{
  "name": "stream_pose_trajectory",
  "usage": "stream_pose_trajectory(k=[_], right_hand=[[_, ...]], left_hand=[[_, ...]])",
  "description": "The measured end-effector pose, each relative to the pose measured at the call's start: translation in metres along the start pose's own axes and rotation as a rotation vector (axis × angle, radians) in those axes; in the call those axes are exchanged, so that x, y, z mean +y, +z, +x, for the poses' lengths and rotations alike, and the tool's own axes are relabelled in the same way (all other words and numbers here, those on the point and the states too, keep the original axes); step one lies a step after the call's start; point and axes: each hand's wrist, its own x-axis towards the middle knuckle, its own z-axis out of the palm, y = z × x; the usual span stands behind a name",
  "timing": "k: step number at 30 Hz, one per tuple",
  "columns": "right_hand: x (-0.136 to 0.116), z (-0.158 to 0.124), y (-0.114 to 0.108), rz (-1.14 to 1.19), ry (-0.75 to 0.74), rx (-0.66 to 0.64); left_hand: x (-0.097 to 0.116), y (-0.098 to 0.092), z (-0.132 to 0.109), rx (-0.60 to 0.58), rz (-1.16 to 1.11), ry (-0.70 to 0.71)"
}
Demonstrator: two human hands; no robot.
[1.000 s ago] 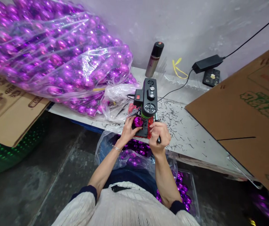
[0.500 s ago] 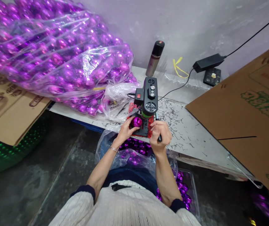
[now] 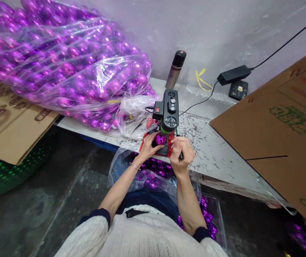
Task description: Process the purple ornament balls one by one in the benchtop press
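Observation:
Between the thumb and fingers of my left hand (image 3: 149, 146) is a shiny purple faceted ball (image 3: 160, 139). It sits under the front of a small black bench machine (image 3: 170, 110) with round vents, silver buttons and a red switch. My right hand (image 3: 183, 151) is wrapped round the machine's lever (image 3: 181, 156), whose black end shows below the fist. Beneath the machine lies a red mat (image 3: 171, 139). Just in front of the table edge, an open clear plastic bag (image 3: 153, 175) holds more purple balls.
A large clear bag of purple balls (image 3: 69, 67) fills the table's left. A spray can (image 3: 176, 69) and a power adapter (image 3: 234, 75) stand behind. Cardboard boxes flank both sides, one box (image 3: 281, 125) on the right. Small dark bits (image 3: 198, 139) litter the table.
My left hand has moved slightly right with the purple ball, bringing it closer beneath the machine's head. My right hand stays on the lever, nearly unmoved.

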Motion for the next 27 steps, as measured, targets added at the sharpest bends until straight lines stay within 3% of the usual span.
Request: stream_pose_trajectory(k=[7,14,21,27], right_hand=[[0.003,-0.004,0.0,0.019,0.013,0.002],[0.001,-0.003,0.0,0.021,0.014,-0.002],[0.0,-0.001,0.001,0.025,0.019,0.021],[-0.001,0.0,0.001,0.027,0.027,0.015]], left_hand=[[0.0,-0.009,0.0,-0.086,0.049,0.051],[-0.004,0.0,0.003,0.02,-0.031,0.009],[-0.024,-0.006,0.005,-0.048,0.302,0.079],[-0.027,-0.027,-0.002,0.121,-0.084,-0.082]])
